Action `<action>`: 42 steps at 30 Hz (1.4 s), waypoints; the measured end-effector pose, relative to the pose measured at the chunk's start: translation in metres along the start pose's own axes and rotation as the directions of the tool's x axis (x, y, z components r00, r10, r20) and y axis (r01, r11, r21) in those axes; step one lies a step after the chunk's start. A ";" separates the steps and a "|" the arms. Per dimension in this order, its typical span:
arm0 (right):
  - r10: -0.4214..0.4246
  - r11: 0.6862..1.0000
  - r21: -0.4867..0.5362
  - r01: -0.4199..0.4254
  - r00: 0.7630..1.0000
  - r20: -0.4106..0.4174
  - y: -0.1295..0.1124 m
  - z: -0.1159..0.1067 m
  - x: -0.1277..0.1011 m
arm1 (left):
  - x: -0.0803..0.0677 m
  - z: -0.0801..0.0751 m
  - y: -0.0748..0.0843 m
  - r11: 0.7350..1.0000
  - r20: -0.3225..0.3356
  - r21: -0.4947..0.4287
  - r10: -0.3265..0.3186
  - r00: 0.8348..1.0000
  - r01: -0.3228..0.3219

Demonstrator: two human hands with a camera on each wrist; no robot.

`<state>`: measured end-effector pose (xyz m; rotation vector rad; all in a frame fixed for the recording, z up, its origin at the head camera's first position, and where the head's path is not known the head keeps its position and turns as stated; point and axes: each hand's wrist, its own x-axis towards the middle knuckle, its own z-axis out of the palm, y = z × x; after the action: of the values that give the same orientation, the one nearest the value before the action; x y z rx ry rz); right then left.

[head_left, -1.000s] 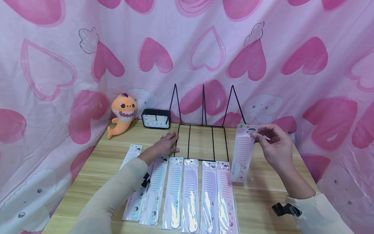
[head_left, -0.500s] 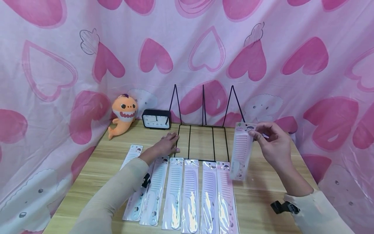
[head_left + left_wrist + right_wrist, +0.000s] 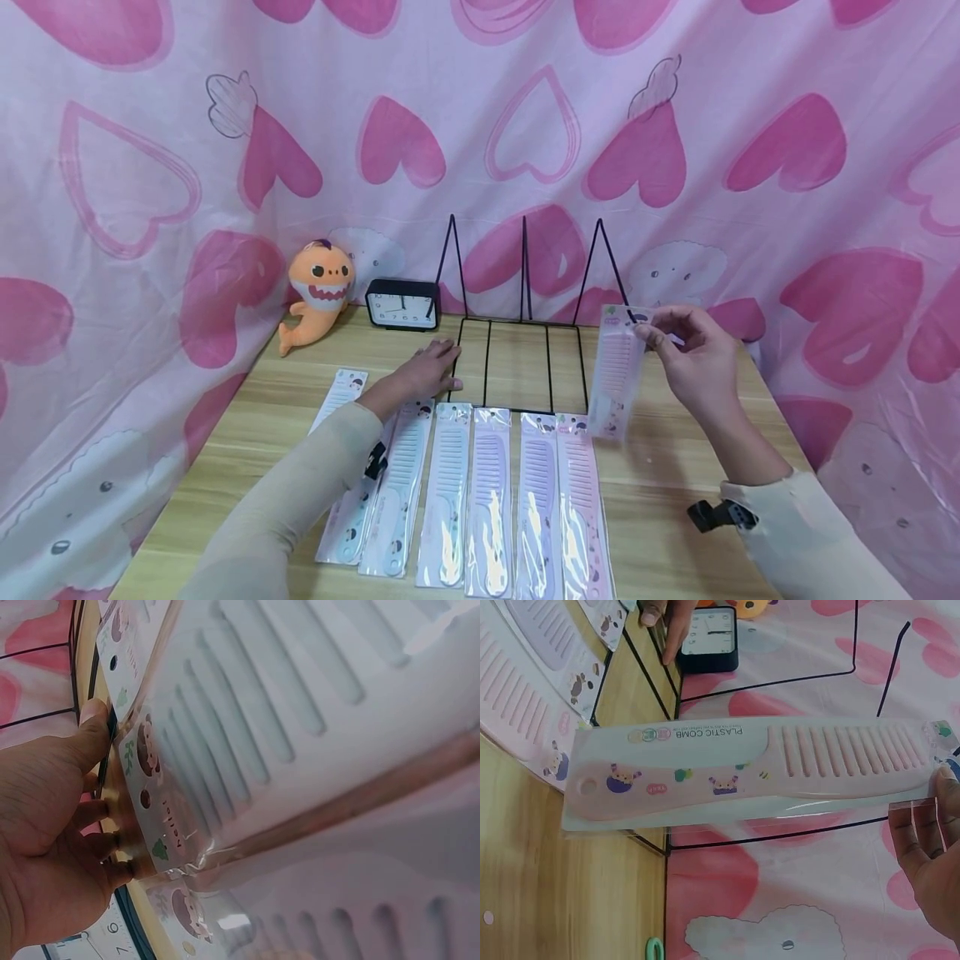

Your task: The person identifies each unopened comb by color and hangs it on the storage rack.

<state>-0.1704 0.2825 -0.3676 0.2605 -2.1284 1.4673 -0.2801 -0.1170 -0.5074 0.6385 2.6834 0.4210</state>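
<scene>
Comb pack (image 3: 620, 372) hanging in air right of wire rack (image 3: 521, 350), right hand (image 3: 693, 361) pinching top edge. Judging light, stiff card, slick film; gripping header is safest. Left hand (image 3: 429, 373) lying flat, fingers extended, pressing rack's front-left corner. Rack's rear base is hiding against curtain.
</scene>
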 end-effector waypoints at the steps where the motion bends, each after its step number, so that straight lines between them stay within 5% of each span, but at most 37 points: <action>1: 0.007 1.000 -0.005 -0.007 1.000 -0.001 0.001 0.001 0.001 | 0.000 0.000 0.000 1.000 -0.002 0.002 -0.001 1.000 0.001; 42: 0.259 0.965 -0.046 -0.259 0.966 -0.006 0.022 0.027 0.071 | -0.002 -0.003 0.001 0.999 -0.015 0.040 0.000 1.000 0.000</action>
<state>-0.2483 0.2761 -0.3546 -0.0373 -2.2604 1.5564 -0.2789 -0.1177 -0.5038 0.6492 2.7124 0.3747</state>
